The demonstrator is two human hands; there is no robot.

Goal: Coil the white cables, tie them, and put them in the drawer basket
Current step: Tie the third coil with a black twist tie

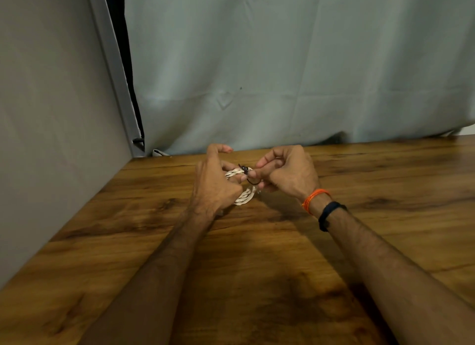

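Tying step. Coiled white cable held just above the worktop, gripped by left hand. Right hand pinches the black tie at the coil's top. Suggest: keep coil compressed, twist tie snug against the strands. Drawer basket not in view.

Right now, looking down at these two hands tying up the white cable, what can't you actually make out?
- Head view: most of the coiled white cable, covered by the left hand.
- Head view: the black tie, too small to tell whether it is fastened; the right hand pinches it.
- Head view: the drawer basket, nowhere in frame.
- Head view: the wooden table, cut off at the edges.
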